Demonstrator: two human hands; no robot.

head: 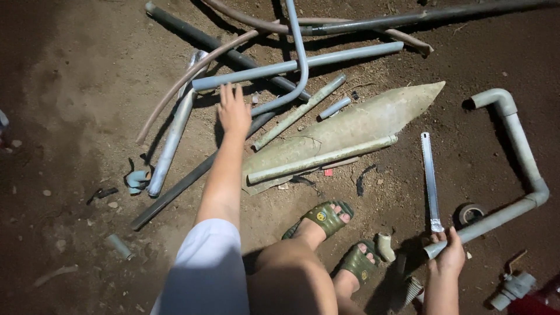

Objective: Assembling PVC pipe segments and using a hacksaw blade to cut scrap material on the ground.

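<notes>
Reaching: left hand (233, 111) lay open on grey pipe (280, 68), ungripped; right hand (448, 255) gripped bent pipe assembly (513, 157). Sorting looked barely begun; 1 hacksaw blade (430, 178) lay unused.

No packages, labels, signs or screens show anywhere in the frame; only bare ground strewn with plain, unmarked pipes and scraps is in view
</notes>
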